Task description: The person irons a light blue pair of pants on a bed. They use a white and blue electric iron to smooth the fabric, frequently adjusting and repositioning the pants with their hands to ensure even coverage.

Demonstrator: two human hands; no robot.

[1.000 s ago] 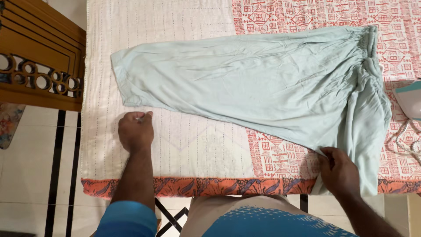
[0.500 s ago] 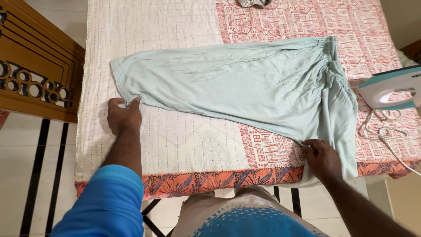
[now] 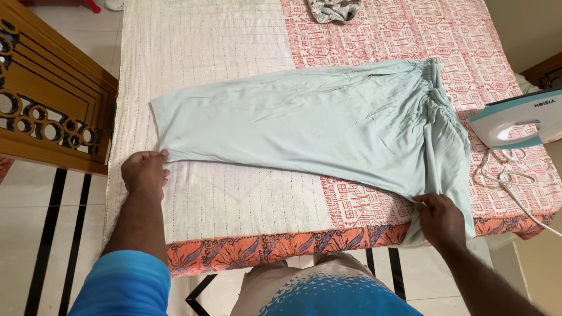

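Pale green trousers [image 3: 310, 123] lie folded flat across a cloth-covered table [image 3: 234, 199], leg end to the left, gathered waistband to the right. My left hand [image 3: 144, 174] pinches the lower corner of the leg hem at the left. My right hand [image 3: 440, 220] grips the lower edge of the fabric near the crotch, close to the table's front edge, where part of the cloth hangs over.
A white and teal iron [image 3: 518, 120] rests at the right edge with its braided cord [image 3: 506, 178] looped beside it. A crumpled grey cloth [image 3: 335, 9] lies at the far end. A carved wooden headboard [image 3: 50, 99] stands left of the table.
My left hand went from the bare cover to the leg hem and drew it leftward. The trousers lie flatter. My right hand kept its hold on the lower edge.
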